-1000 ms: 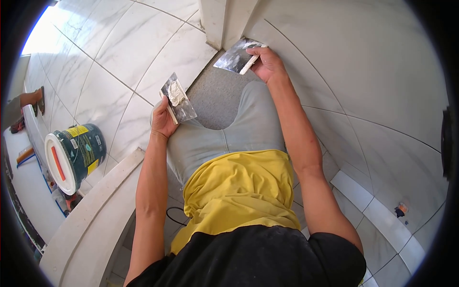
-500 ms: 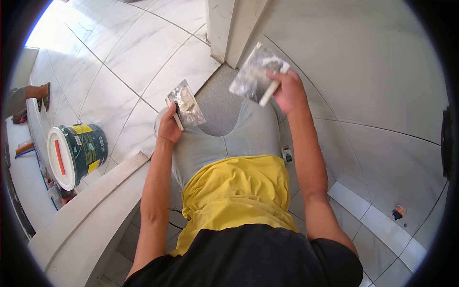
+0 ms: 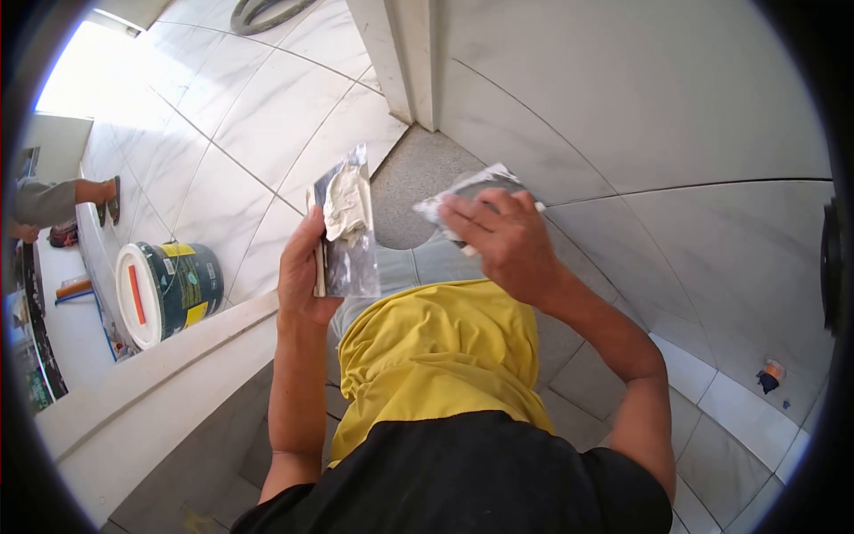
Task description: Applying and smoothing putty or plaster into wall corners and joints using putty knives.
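Note:
My left hand point(image 3: 301, 271) is closed on the handle edge of a wide putty knife point(image 3: 358, 271), held upright above my lap. A thick smear of white putty point(image 3: 345, 203) lies on the upper part of its shiny blade. My right hand point(image 3: 520, 245) grips a second putty knife point(image 3: 487, 181), its fingers spread over the blade, which is tilted and slightly blurred. White residue shows on this blade's edge. The two tools are apart, with the grey floor point(image 3: 414, 173) visible between them.
A dark green bucket point(image 3: 203, 283) with a white lid stands at the left, behind a pale ledge point(image 3: 178, 374). A white door frame point(image 3: 391, 62) rises ahead, beside the tiled wall point(image 3: 640, 107) on my right. Another person's leg point(image 3: 89, 191) shows at far left. A dark ring-shaped object point(image 3: 258, 18) lies beyond.
My right hand has swung down and inward, turning its putty knife flatter. My left hand has risen toward me, and its blade now stands more upright. The view has shifted slightly.

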Action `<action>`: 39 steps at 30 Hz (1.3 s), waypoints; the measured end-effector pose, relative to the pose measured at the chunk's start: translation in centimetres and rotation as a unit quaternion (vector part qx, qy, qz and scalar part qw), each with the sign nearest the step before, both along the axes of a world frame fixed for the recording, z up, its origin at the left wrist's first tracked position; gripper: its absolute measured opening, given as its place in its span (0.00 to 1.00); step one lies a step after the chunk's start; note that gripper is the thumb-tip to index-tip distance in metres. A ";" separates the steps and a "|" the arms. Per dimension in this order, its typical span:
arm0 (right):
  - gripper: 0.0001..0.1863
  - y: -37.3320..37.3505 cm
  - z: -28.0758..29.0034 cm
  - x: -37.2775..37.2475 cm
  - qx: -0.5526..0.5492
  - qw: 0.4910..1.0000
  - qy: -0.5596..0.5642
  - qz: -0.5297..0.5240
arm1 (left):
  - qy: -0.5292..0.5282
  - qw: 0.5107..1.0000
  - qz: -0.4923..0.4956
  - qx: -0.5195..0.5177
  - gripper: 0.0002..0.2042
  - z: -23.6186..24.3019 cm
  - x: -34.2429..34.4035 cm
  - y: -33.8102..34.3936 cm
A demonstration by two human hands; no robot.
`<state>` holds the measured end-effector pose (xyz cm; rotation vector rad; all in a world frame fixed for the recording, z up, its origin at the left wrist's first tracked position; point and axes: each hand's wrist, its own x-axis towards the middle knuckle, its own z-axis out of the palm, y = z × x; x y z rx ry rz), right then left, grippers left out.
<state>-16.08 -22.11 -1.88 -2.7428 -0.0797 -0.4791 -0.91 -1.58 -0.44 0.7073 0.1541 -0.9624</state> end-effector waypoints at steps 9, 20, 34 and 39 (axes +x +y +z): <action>0.20 -1.5 6.4 -0.5 -0.028 0.998 -0.056 -0.011 | -0.116 0.970 -0.157 0.142 0.16 0.3 1.5 -1.5; 0.24 -1.0 6.1 0.5 0.001 0.999 0.026 0.036 | -0.119 0.962 -0.164 0.186 0.16 0.2 3.4 -4.3; 0.18 -3.7 2.7 5.7 0.076 0.995 -0.025 -0.058 | -0.193 0.930 -0.208 0.235 0.17 -0.9 7.0 -5.6; 0.21 -3.2 2.9 5.4 0.007 0.999 -0.010 -0.044 | -0.192 0.933 -0.205 0.224 0.17 -1.1 7.5 -6.2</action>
